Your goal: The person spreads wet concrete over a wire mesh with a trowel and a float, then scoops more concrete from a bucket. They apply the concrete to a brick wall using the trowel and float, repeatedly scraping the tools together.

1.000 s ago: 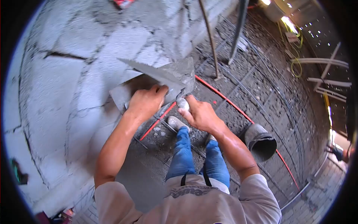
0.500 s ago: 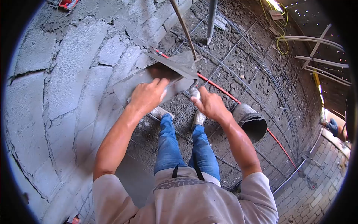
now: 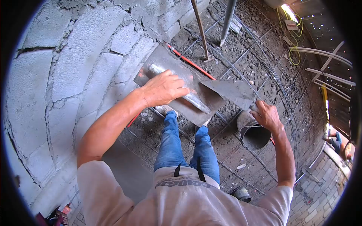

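Observation:
My left hand [image 3: 167, 88] is wrapped round the long pale handle of a plastering float [image 3: 162, 58]. The float's wide rectangular plate lies handle side up, with a few orange-red patches, over the ground beside the wall. Off to the right, my right hand [image 3: 267, 116] grips a brick trowel [image 3: 235, 92] by its handle, which the fingers mostly hide. The trowel's grey pointed blade reaches left, its tip overlapping the float's right edge in this view. A cement-crusted bucket [image 3: 243, 120] lies tipped on its side below my right hand.
A block wall [image 3: 83, 71] with rough mortar joints rises on the left. Steel mesh bars [image 3: 241, 56] cross the rubble ground, with a red pipe [image 3: 192, 64] among them. A metal post [image 3: 228, 24] and a wooden stick [image 3: 200, 30] stand ahead. Another person [image 3: 337, 143] is at far right.
My right hand has drawn the trowel away to the right, off the float. My left hand has shifted slightly right, and the float has turned so its handle side shows.

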The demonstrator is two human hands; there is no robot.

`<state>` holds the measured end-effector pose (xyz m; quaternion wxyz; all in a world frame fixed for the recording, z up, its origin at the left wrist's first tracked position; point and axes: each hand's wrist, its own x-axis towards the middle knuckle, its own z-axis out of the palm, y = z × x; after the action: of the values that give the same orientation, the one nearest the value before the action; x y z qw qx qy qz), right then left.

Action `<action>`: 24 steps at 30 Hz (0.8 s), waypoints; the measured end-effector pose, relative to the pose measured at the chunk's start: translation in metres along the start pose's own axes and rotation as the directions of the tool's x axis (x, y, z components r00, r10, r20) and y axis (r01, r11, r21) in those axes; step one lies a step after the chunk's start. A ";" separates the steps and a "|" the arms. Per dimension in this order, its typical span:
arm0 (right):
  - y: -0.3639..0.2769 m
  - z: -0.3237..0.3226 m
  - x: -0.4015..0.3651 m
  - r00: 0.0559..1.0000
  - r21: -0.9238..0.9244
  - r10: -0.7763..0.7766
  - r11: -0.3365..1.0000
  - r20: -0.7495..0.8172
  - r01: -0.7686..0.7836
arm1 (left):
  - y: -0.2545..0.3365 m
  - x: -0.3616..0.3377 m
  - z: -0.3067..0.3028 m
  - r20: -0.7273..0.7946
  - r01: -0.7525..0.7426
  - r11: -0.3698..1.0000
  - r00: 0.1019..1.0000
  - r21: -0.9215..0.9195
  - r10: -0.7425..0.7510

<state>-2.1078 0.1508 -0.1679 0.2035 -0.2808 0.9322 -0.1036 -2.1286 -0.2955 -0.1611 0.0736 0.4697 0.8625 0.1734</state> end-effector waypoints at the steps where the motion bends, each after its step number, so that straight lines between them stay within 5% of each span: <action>1: 0.004 -0.002 0.004 1.000 -0.012 -0.004 1.000 0.024 0.004 | 0.004 0.004 0.003 0.028 -0.041 0.999 0.999 -0.024 0.042; 6: -0.027 -0.012 0.080 0.988 0.031 -0.041 0.998 -0.146 0.046 | 0.042 0.023 0.028 -0.046 -0.205 0.977 0.978 -0.054 0.202; 16: -0.038 -0.028 0.007 1.000 -0.027 0.004 1.000 -0.021 -0.004 | 0.030 0.013 0.020 0.021 -0.120 0.992 0.993 0.031 0.119; 21: -0.070 -0.022 0.095 0.996 0.062 0.079 0.995 -0.050 -0.076 | 0.058 0.030 0.044 -0.040 -0.157 0.985 0.986 0.069 0.160; 24: -0.087 -0.032 0.091 0.983 0.177 0.175 0.971 -0.062 -0.161 | 0.048 0.024 0.045 0.008 -0.029 0.997 1.000 0.071 0.029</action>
<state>-2.1489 0.0299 -0.1419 0.1988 -0.1781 0.9474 -0.1763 -2.0913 -0.2409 -0.1842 0.0574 0.4850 0.8610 0.1419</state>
